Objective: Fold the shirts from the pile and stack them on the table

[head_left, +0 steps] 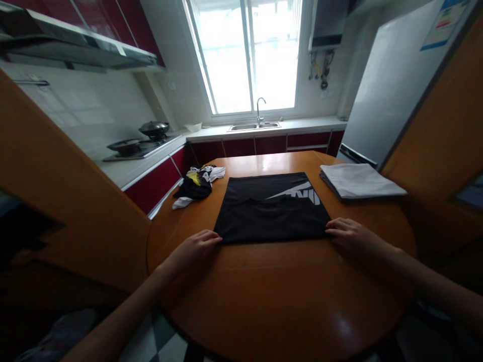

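Observation:
A black T-shirt [271, 221] with a pale grey printed logo lies folded into a flat, wide shape on the wooden table [256, 291]. At its near left corner, my left hand [202, 244] pinches the cloth between thumb and fingers. My right hand [345, 232] grips the near right corner in the same way. The shirt's near edge runs fairly straight between both hands. Its far part, with the print, shows beyond a folded-over black layer.
A crumpled heap of black, white and yellow clothes [198, 183] lies at the table's left. Folded clothes, white on top [360, 181], are stacked at the right. Behind are a counter with a sink [254, 126], a stove with a lidded pan [154, 128], and a fridge [396, 80].

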The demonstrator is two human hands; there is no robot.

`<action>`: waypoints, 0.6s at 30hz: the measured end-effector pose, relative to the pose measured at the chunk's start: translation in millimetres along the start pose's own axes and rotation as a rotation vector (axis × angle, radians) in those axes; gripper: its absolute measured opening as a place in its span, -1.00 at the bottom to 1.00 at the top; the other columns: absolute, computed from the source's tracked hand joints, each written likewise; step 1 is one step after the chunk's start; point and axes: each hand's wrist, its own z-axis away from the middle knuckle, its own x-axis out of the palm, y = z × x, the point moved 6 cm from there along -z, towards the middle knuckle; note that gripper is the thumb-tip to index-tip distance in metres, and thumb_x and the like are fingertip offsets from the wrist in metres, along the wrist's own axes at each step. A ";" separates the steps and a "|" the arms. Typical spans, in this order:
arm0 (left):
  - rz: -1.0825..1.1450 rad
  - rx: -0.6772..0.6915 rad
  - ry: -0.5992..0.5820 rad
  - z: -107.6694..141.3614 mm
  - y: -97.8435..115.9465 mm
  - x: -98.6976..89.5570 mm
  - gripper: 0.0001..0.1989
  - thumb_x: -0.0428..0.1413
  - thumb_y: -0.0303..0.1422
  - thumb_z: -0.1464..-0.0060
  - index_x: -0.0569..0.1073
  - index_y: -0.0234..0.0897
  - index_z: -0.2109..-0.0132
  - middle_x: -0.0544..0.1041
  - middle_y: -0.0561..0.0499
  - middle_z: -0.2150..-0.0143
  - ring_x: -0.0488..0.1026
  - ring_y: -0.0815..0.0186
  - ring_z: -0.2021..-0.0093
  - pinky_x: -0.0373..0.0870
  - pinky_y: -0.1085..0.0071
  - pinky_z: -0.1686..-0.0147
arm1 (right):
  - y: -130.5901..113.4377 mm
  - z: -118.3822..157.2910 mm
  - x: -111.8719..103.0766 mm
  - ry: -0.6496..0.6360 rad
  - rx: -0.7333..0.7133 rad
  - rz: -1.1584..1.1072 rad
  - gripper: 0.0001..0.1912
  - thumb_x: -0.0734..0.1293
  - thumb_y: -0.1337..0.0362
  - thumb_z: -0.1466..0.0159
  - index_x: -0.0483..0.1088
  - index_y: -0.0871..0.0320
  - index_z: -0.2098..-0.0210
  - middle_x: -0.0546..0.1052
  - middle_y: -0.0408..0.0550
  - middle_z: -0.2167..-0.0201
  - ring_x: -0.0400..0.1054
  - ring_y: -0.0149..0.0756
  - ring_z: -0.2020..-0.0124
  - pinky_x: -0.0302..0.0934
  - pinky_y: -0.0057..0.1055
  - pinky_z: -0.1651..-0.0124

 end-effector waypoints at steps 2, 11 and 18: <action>-0.038 0.004 -0.021 -2.8 1.0 2.9 -0.58 0.00 -0.61 -0.25 0.51 -0.16 -0.13 0.54 -0.08 -0.01 0.53 0.26 0.04 0.52 0.31 0.00 | -4.7 -3.5 -1.4 -0.011 -0.031 0.070 -0.74 0.30 0.42 -0.32 0.54 0.09 0.06 0.56 0.04 0.05 0.46 -0.16 0.06 0.37 -0.22 0.05; -0.075 -0.013 -0.038 -4.0 -2.0 8.7 -0.55 0.01 -0.70 -0.17 0.53 -0.19 -0.06 0.55 -0.09 0.02 0.55 0.25 0.07 0.53 0.32 0.04 | -17.4 -14.0 -2.7 -0.039 -0.049 0.181 -0.78 0.28 0.51 -0.27 0.52 0.13 0.24 0.57 0.03 0.23 0.44 -0.20 0.20 0.27 -0.30 0.13; 0.024 -0.028 0.050 -4.0 -5.3 5.5 -0.71 -0.01 -0.57 -0.26 0.56 -0.22 0.06 0.56 -0.07 0.11 0.55 0.31 0.16 0.51 0.38 0.12 | -17.2 -13.0 -7.8 0.034 0.054 0.140 -0.79 0.24 0.49 -0.29 0.49 0.16 0.25 0.58 0.04 0.21 0.44 -0.19 0.18 0.28 -0.27 0.10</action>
